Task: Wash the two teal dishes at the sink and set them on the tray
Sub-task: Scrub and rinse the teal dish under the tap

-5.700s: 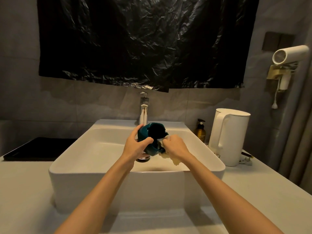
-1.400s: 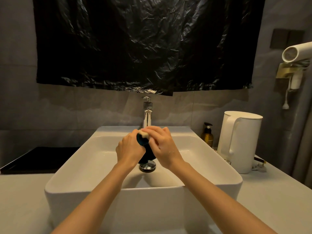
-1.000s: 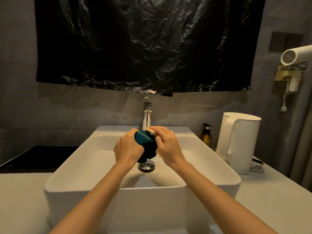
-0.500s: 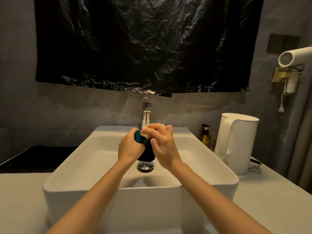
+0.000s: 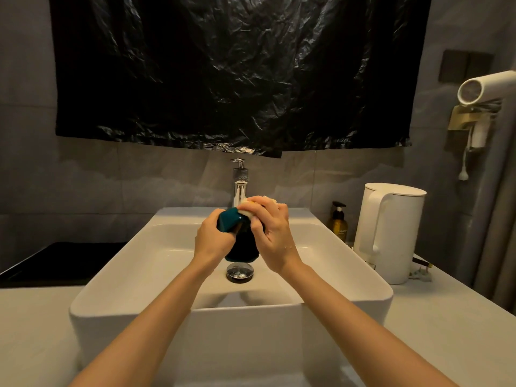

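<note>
The teal dish (image 5: 229,220) is up in the air over the middle of the sink (image 5: 92,300), above the drain (image 5: 240,272) and just in front of the faucet (image 5: 240,188). It is tipped on its edge, with the rim uppermost. My left hand (image 5: 213,239) grips it from the left side, fingers curled round its wall. My right hand (image 5: 272,236) pinches a pale sponge (image 5: 252,209) and presses it on the top rim. Only 1 of the 2 dishes is in sight, so I judge this is mid-scrub, with rinsing and the tray to come.

It looks like glazed ceramic: stiff, fairly heavy for its size, and it would chip against the hard basin if dropped. Wet and soapy, it will be slippery, so I would take it with the thumb inside the rim and the fingers under the wall, not by a pinch at the edge.

The black tray (image 5: 55,261) lies on the bench (image 5: 33,331) to the left of the sink. On the right stand a brown pump bottle (image 5: 339,222) and a white kettle (image 5: 388,233).
</note>
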Demonstrator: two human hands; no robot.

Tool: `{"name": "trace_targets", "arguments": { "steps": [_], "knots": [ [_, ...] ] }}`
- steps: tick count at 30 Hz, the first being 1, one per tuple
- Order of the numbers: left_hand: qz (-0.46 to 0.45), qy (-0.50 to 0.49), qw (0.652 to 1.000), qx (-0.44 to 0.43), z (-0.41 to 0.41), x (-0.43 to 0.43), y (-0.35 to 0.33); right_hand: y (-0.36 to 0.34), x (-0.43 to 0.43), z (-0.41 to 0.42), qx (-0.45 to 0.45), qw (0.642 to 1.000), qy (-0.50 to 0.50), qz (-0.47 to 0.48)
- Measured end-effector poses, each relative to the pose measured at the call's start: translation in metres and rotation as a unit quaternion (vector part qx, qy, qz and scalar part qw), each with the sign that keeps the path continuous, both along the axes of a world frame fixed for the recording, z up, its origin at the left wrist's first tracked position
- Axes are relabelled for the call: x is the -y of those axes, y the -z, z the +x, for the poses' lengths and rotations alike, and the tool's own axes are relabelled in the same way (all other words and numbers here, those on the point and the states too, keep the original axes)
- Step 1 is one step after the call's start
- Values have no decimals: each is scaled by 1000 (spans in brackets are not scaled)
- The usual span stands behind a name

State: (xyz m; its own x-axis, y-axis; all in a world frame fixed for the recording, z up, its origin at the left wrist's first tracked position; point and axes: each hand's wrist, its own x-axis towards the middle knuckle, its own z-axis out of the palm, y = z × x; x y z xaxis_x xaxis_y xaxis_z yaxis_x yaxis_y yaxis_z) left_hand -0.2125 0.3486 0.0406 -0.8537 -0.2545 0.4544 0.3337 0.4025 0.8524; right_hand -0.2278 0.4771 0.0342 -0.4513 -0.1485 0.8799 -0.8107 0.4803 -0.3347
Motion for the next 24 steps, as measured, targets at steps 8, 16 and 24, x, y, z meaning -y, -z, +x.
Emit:
{"name": "trace_targets", "arguments": {
  "steps": [8, 16, 24],
  "knots": [
    [53, 50, 997, 7, 3, 1, -1, 1, -1, 4, 11, 999, 7, -31],
    [191, 72, 977, 54, 5, 2, -6, 2, -9, 4, 18, 999, 33, 16],
    [221, 141, 960, 96, 5, 2, -8, 7, -7, -6, 35, 994, 105, 7]
  ]
}}
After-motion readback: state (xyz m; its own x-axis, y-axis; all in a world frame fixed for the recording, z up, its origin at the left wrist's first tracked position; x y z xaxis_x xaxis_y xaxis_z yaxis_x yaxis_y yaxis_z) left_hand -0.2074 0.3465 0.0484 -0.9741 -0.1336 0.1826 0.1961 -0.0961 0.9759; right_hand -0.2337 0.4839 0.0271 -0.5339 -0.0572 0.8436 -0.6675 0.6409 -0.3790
